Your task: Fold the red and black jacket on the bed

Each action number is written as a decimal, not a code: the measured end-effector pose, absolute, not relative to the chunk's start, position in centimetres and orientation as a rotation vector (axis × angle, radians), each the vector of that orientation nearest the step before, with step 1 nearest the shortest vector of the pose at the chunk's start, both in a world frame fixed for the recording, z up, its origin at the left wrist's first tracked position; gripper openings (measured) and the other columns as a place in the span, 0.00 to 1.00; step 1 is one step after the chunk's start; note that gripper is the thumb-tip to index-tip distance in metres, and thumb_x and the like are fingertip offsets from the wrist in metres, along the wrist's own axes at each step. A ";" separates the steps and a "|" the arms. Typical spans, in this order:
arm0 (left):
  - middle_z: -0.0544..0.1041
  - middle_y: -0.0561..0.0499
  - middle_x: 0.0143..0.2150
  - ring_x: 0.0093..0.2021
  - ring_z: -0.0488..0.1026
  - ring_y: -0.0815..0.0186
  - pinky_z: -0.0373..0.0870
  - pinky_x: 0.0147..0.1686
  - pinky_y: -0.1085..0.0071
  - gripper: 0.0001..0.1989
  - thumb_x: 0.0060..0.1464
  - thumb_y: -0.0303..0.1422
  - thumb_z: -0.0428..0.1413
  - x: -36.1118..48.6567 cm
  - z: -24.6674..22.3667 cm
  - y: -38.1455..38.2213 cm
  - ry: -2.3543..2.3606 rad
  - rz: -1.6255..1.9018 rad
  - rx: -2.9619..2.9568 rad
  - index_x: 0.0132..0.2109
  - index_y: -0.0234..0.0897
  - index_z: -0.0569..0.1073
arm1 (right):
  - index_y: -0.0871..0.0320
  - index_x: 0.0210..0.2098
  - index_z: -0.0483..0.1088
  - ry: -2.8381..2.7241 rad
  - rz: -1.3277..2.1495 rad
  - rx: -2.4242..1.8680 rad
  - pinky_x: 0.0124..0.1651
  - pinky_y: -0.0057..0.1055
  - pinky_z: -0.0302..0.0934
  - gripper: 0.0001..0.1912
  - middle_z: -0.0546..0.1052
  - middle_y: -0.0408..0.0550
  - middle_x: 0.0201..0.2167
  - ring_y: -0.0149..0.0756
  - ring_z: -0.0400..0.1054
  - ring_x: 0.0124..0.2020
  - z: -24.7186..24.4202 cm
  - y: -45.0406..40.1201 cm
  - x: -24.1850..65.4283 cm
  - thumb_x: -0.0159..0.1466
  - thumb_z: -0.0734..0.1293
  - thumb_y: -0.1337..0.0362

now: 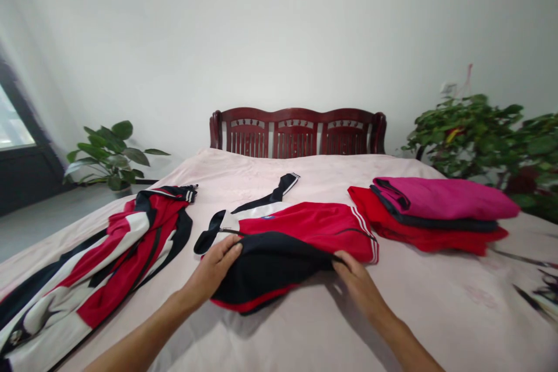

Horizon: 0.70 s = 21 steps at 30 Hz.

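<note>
A red, white and navy track jacket (300,221) lies sideways on the bed in front of me, its collar to the left and striped hem to the right. My left hand (220,261) pinches the navy sleeve near the collar. At the sleeve's other end, my right hand (351,270) grips the fabric between thumb and fingers. Between both hands the dark sleeve (274,267) with red trim is lifted and spread over the jacket front. The far sleeve (285,186) stretches away toward the headboard.
More red, white and navy jackets (131,250) lie loosely on the left. A stack of folded clothes (449,200), magenta on top, sits at the right on the pink bedsheet (183,331). Dark thin items (536,296) lie at the right edge. Beyond are a wooden headboard (296,133) and plants (475,133).
</note>
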<state>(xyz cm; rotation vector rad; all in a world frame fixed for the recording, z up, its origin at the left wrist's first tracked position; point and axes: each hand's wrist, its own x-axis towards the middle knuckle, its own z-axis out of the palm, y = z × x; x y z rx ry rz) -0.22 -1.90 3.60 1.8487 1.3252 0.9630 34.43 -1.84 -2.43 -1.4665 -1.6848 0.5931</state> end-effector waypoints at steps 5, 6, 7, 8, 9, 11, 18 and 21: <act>0.73 0.55 0.29 0.30 0.68 0.65 0.61 0.30 0.71 0.16 0.54 0.48 0.53 -0.8 1.5 -1.4 1.278 0.458 1.736 0.34 0.40 0.72 | 0.53 0.34 0.71 -1.594 0.644 -1.485 0.42 0.34 0.65 0.16 0.78 0.46 0.32 0.42 0.72 0.37 1.6 -0.5 37.4 0.62 0.62 0.48; 0.73 0.55 0.29 0.31 0.69 0.65 0.61 0.30 0.71 0.13 0.54 0.45 0.53 -0.9 0.7 -1.0 1.297 0.431 1.787 0.34 0.40 0.72 | 0.53 0.33 0.71 -1.687 0.584 -1.566 0.43 0.35 0.65 0.15 0.78 0.46 0.32 0.42 0.72 0.37 1.8 -0.1 38.2 0.61 0.63 0.48; 0.74 0.54 0.30 0.32 0.70 0.64 0.61 0.31 0.71 0.12 0.55 0.43 0.53 -1.3 -0.1 -0.6 1.339 0.434 1.860 0.34 0.40 0.73 | 0.53 0.33 0.72 -1.789 0.499 -1.661 0.44 0.37 0.64 0.14 0.78 0.46 0.32 0.43 0.72 0.37 1.7 0.2 38.9 0.61 0.64 0.49; 0.75 0.54 0.31 0.34 0.71 0.64 0.62 0.33 0.71 0.11 0.56 0.41 0.52 -1.7 -0.8 -0.1 1.408 0.457 1.940 0.35 0.40 0.73 | 0.52 0.34 0.73 -1.884 0.404 -1.754 0.46 0.39 0.64 0.14 0.79 0.47 0.34 0.45 0.72 0.39 1.4 0.4 39.6 0.60 0.64 0.49; 0.77 0.52 0.34 0.36 0.72 0.63 0.64 0.36 0.70 0.11 0.57 0.40 0.51 -2.4 -1.4 0.4 1.506 0.498 2.014 0.37 0.40 0.74 | 0.52 0.36 0.74 -1.962 0.321 -1.827 0.48 0.41 0.63 0.14 0.80 0.48 0.38 0.47 0.73 0.42 0.9 0.5 40.2 0.60 0.65 0.50; 0.78 0.48 0.42 0.44 0.74 0.58 0.66 0.43 0.66 0.13 0.59 0.41 0.51 -4.1 -2.4 1.5 1.781 0.609 2.119 0.45 0.40 0.75 | 0.51 0.45 0.75 -2.105 0.248 -1.857 0.53 0.43 0.62 0.18 0.79 0.50 0.46 0.49 0.71 0.48 -0.4 0.1 41.5 0.59 0.66 0.51; 0.71 0.31 0.60 0.57 0.72 0.44 0.68 0.52 0.56 0.40 0.50 0.43 0.60 -8.7 -5.6 5.7 2.289 0.681 1.800 0.66 0.31 0.61 | 0.48 0.53 0.72 -2.316 -0.042 -1.677 0.59 0.46 0.60 0.28 0.73 0.52 0.53 0.49 0.66 0.56 -3.2 -0.8 43.2 0.52 0.68 0.65; 0.78 0.38 0.52 0.52 0.76 0.52 0.71 0.49 0.63 0.36 0.47 0.30 0.59 -9.4 -6.1 7.3 2.177 0.771 1.651 0.64 0.31 0.62 | 0.51 0.44 0.74 -2.349 -0.033 -1.653 0.54 0.43 0.64 0.16 0.76 0.52 0.45 0.46 0.69 0.49 -3.0 0.5 42.7 0.58 0.63 0.67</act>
